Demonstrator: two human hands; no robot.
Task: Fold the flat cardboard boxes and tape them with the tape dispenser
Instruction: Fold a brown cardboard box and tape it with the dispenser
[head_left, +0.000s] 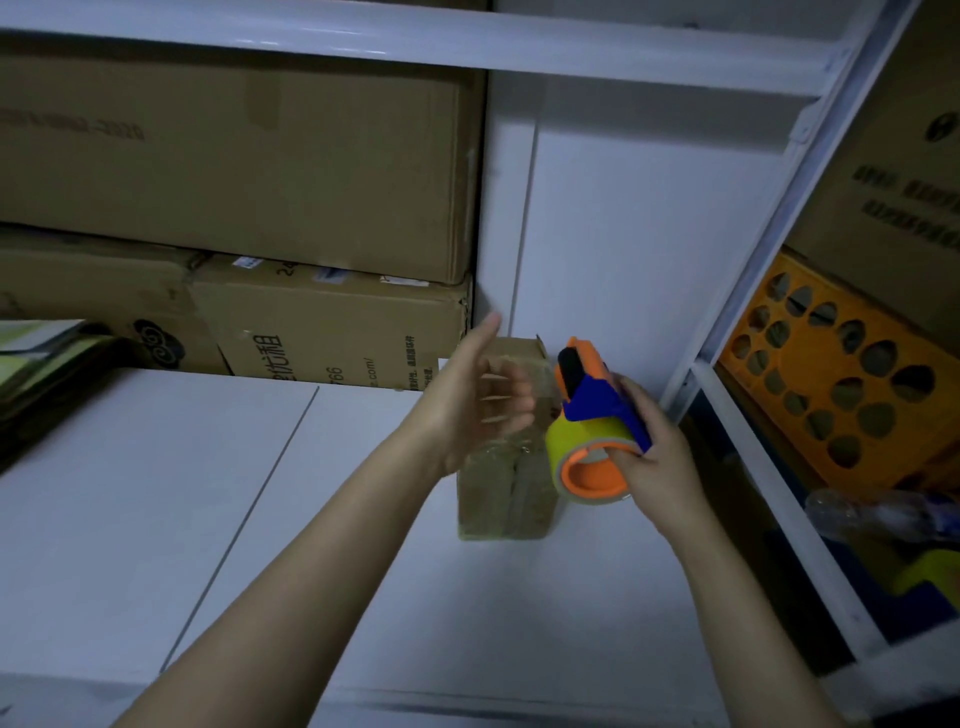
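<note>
Brown cardboard box (506, 493) stands unheld by the released left hand (475, 400), so the right hand (660, 462), grasping the blue-orange tape dispenser (602, 402), may topple it.

Glossy plastic tape dispenser (597, 410), matt brown cardboard box (506, 493) under shiny tape, smooth white shelf (208, 519).

place: storeroom | cues: white metal shelving (753, 249), stacked cardboard cartons (234, 171), orange crate (841, 384)
</note>
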